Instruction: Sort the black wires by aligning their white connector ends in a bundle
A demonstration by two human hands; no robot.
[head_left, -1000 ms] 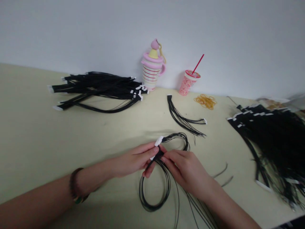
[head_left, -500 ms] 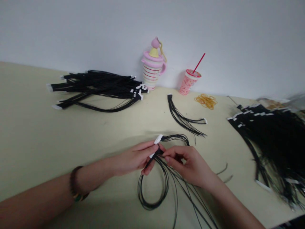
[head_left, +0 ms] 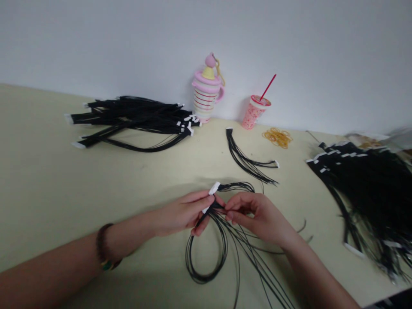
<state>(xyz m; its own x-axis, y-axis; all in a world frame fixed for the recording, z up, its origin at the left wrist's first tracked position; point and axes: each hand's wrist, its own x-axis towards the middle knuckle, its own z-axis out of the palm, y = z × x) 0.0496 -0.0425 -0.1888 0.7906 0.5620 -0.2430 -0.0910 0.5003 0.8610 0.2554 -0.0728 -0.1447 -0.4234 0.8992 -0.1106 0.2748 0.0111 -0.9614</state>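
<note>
Over the table [head_left: 141, 180], the left hand [head_left: 183, 214] clamps the black wire bundle [head_left: 213, 209] beside its white connectors [head_left: 214, 188], loop toward six o'clock, while the right hand's [head_left: 262, 219] fingers, at three o'clock from the left's, pinch its strands together.

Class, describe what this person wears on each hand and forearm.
A dark bracelet with a green and yellowish detail circles the wrist of the left hand. The right hand and forearm show no bracelet, glove or sleeve.
</note>
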